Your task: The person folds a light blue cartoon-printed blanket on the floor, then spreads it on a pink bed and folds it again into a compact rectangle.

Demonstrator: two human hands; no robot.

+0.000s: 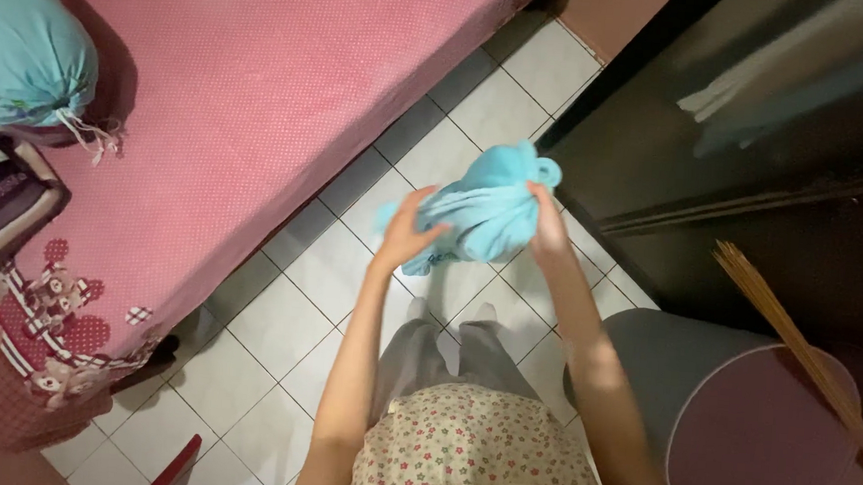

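Both hands are up in front of the person, over the tiled floor. The left hand lies with spread fingers against the lower left side of a light blue cloth, its fingertips pressing into the fabric. The right hand is closed on the cloth's right edge, pinching it just below a small bunched knob at the top. So the cloth hangs in the air between the two hands, clear of the floor and of everything else.

It looks like a soft, plush piece, perhaps a towel or a small garment; which one cannot be told, as it is crumpled. Judging by its folds it is light and limp, not slippery, and will not break. It will sag wherever it is not held, so a hold on an edge or corner with each hand would likely serve best.

To the left stands a bed with a pink dotted sheet, a blue bolster at its head. To the right is a dark cabinet, and below it a round pink bin with a broom handle across it.
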